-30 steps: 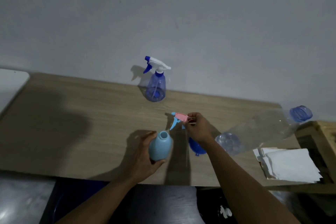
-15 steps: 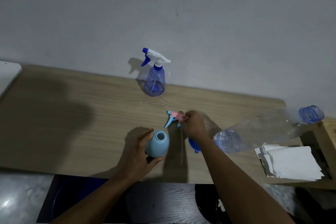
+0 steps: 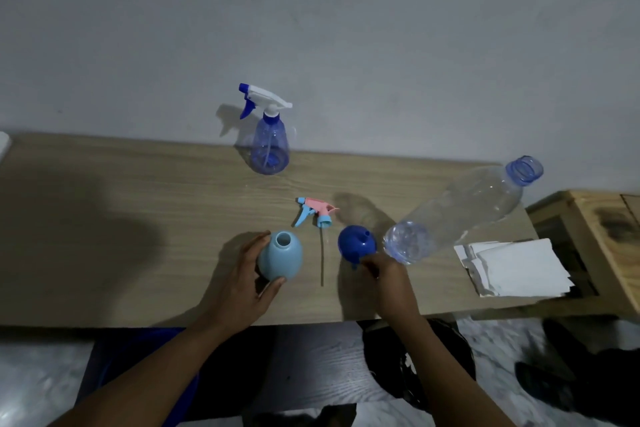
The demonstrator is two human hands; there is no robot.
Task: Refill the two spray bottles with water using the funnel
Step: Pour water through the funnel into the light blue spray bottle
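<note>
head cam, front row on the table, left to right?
light blue bottle → pink and blue spray head → blue funnel → clear water bottle → white paper stack

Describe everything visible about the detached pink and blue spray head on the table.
Off its bottle, the spray head lies on its side on the wooden table, nozzle pointing left. It looks like plastic: pink body, light blue nozzle, trigger and screw collar. A thin dip tube runs from the collar toward the near table edge. It lies between the light blue bottle and the blue funnel, apart from both; nothing but the table touches it.
</note>
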